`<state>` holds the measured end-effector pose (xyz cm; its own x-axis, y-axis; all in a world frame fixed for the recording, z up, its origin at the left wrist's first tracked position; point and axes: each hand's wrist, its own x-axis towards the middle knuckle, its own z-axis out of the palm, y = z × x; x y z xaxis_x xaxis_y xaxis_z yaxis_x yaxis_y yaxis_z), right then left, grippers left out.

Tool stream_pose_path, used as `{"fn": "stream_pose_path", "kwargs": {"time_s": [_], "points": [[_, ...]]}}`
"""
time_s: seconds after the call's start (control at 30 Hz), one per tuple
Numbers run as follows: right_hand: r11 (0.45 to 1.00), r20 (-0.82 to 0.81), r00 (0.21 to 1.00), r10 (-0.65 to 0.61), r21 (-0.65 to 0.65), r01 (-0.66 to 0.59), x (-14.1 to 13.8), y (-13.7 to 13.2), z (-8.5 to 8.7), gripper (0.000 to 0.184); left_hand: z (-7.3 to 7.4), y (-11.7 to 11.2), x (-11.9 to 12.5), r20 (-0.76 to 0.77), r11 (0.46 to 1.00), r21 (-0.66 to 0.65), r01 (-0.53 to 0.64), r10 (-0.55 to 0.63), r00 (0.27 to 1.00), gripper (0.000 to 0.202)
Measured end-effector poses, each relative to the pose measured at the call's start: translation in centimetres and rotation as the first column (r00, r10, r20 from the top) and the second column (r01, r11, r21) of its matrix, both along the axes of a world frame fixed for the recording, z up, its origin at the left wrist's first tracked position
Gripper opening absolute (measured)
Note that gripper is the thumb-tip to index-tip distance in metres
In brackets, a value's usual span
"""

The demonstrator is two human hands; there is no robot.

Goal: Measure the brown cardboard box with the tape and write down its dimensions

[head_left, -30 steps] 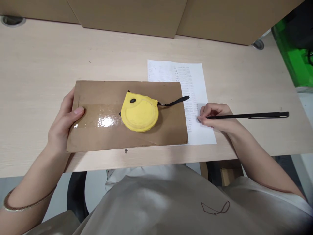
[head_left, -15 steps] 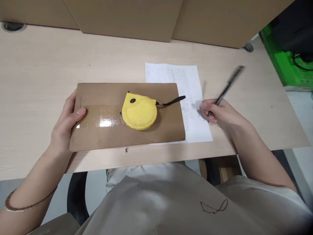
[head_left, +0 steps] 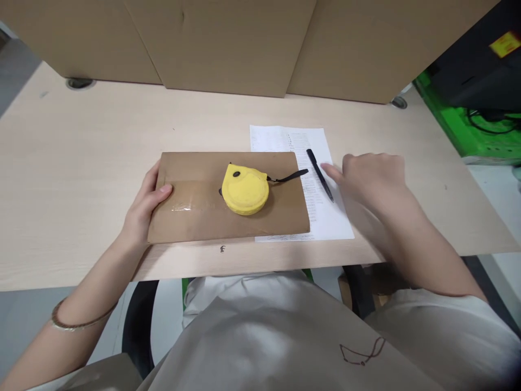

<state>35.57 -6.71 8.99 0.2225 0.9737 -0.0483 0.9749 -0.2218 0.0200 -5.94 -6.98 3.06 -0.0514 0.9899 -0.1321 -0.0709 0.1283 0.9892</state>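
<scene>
My left hand (head_left: 147, 201) grips the left edge of a flat cardboard piece (head_left: 191, 168), thumb on top and fingers beneath. On the cardboard rests a yellow, round tape measure (head_left: 246, 190) shaped like a chick, its black wrist strap (head_left: 291, 176) stretched to the right. A printed sheet of paper (head_left: 337, 222) is partly covered by the cardboard. Across the sheet lies a black pen (head_left: 320, 176). Just right of the pen, my right hand (head_left: 372, 176) is empty, blurred by motion; its thumb points left, apart from the other fingers, whose tips are hidden.
Tall cardboard panels (head_left: 228, 49) stand along the back of the wooden table (head_left: 101, 125). Round cable holes (head_left: 80, 83) sit near the panels. At right are a green surface (head_left: 443, 119) and a dark object with cables. The table's front edge runs close to my body.
The pen has left my right hand and now lies on the paper. My right hand has turned palm down. The view has shifted; my left hand still holds the cardboard.
</scene>
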Motion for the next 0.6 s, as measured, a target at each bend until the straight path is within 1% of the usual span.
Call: {"fn": "stream_pose_path", "kwargs": {"time_s": [0.03, 0.07, 0.1, 0.13, 0.17, 0.23, 0.27, 0.3, 0.37, 0.4, 0.47, 0.53, 0.6], "points": [[0.992, 0.014, 0.998, 0.055, 0.110, -0.056, -1.1, -0.3, 0.9, 0.050, 0.2, -0.1, 0.1, -0.002, 1.000, 0.001, 0.007, -0.007, 1.000, 0.076], [0.970, 0.020, 0.991, 0.133, 0.204, -0.134, -2.5, -0.6, 1.8, 0.044, 0.5, -0.3, 0.3, -0.011, 1.000, 0.000, 0.015, -0.015, 1.000, 0.075], [0.932, 0.024, 0.977, 0.212, 0.297, -0.209, -4.0, -0.9, 2.6, 0.040, 0.7, -0.5, 0.4, -0.022, 1.000, -0.004, 0.022, -0.022, 1.000, 0.075], [0.893, -0.004, 0.945, 0.326, 0.329, -0.307, -5.6, -1.2, 3.2, 0.042, 0.9, -0.6, 0.5, -0.032, 0.999, -0.011, 0.034, -0.034, 0.999, 0.075], [0.855, -0.038, 0.902, 0.430, 0.337, -0.394, -7.2, -1.5, 3.6, 0.047, 1.0, -0.7, 0.6, -0.040, 0.999, -0.017, 0.042, -0.043, 0.998, 0.076], [0.792, -0.101, 0.803, 0.587, 0.279, -0.543, -10.2, -1.7, 3.9, 0.062, 1.1, -0.8, 0.6, -0.047, 0.998, -0.022, 0.057, -0.058, 0.997, 0.076], [0.774, -0.124, 0.771, 0.624, 0.234, -0.588, -11.3, -1.7, 3.8, 0.067, 1.1, -0.8, 0.5, -0.049, 0.998, -0.019, 0.063, -0.064, 0.997, 0.075], [0.767, -0.144, 0.755, 0.639, 0.189, -0.613, -12.2, -1.7, 3.6, 0.068, 1.0, -0.8, 0.5, -0.050, 0.998, -0.015, 0.067, -0.068, 0.996, 0.075], [0.777, -0.187, 0.754, 0.630, 0.133, -0.616, -13.0, -1.5, 3.1, 0.063, 0.8, -0.7, 0.4, -0.044, 0.997, -0.010, 0.073, -0.073, 0.996, 0.075], [0.788, -0.219, 0.758, 0.614, 0.129, -0.602, -12.9, -1.4, 3.0, 0.060, 0.6, -0.6, 0.4, -0.038, 0.997, -0.013, 0.077, -0.078, 0.996, 0.077], [0.825, -0.311, 0.765, 0.563, 0.172, -0.538, -11.6, -1.2, 2.7, 0.054, 0.3, -0.5, 0.5, -0.015, 0.996, -0.007, 0.083, -0.084, 0.996, 0.074], [0.878, -0.433, 0.764, 0.477, 0.258, -0.402, -9.2, -0.9, 2.4, 0.049, 0.0, -0.4, 0.8, 0.040, 0.998, 0.031, 0.063, -0.064, 0.997, 0.064], [0.922, -0.566, 0.739, 0.365, 0.329, -0.203, -6.3, -0.6, 1.7, 0.047, -0.3, -0.2, 1.0, 0.083, 0.998, 0.057, -0.010, 0.005, 0.996, 0.057]]}}
